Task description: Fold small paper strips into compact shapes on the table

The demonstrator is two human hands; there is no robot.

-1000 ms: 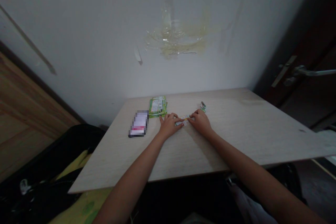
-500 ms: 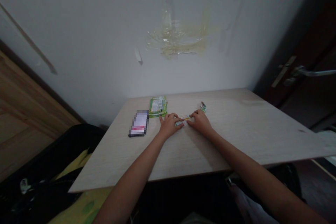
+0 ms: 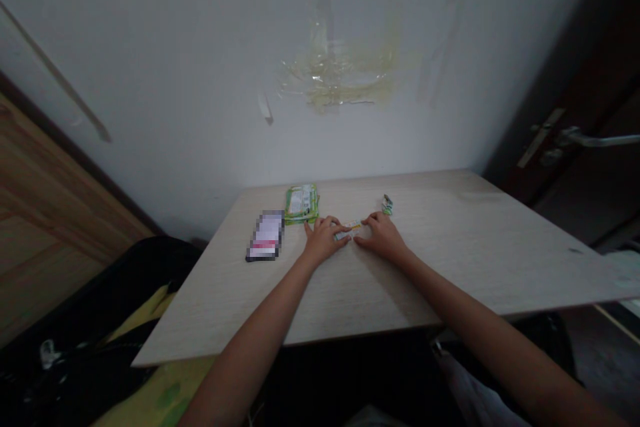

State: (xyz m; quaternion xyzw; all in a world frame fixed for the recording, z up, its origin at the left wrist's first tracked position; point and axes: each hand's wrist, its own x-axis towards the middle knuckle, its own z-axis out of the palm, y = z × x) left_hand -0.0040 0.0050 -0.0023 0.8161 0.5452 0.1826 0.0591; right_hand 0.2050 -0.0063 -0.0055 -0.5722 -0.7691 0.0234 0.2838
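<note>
On a pale wooden board (image 3: 450,260), my left hand (image 3: 324,240) and my right hand (image 3: 381,236) rest side by side. Both press their fingertips on a small yellow-and-white strip or wrapper (image 3: 350,229) lying flat between them. The fingers of both hands are curled down onto it, so most of the strip is covered. A small green scrap (image 3: 387,204) lies just beyond my right hand.
A green packet (image 3: 301,203) lies flat beyond my left hand, with a phone (image 3: 265,236) to its left. A white wall with tape residue stands behind the board. A dark door with a metal handle (image 3: 575,139) is at right, and dark bags are at lower left.
My right hand has shifted very slightly left along the strip. Otherwise the hands and objects stay where they were.
</note>
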